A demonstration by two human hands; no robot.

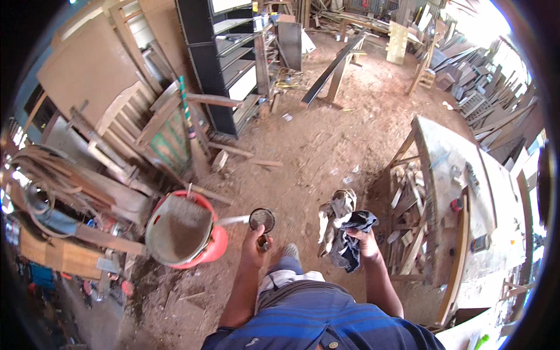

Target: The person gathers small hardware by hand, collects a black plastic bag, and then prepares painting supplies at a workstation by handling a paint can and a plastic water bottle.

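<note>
My left hand (pixel 252 252) is closed around a small round container (pixel 262 220) with a dark rim and a greyish top. A small dark brown piece shows by its fingers, too small to name. My right hand (pixel 367 242) grips a bunched rag (pixel 343 228), part pale and stained, part dark blue, which hangs loosely over the floor. To the left of my left hand stands a red bucket (pixel 217 245) with a pale, dirty basin (pixel 178 227) resting on its top.
A worn wooden workbench (pixel 449 157) stands at the right, with offcuts (pixel 408 221) beneath it and small cans (pixel 480 243) on top. A black shelf unit (pixel 216 70) and leaning boards (pixel 87 70) line the left. Farther off, a long dark beam (pixel 335 67) rests on a trestle over the dirt floor (pixel 291 157).
</note>
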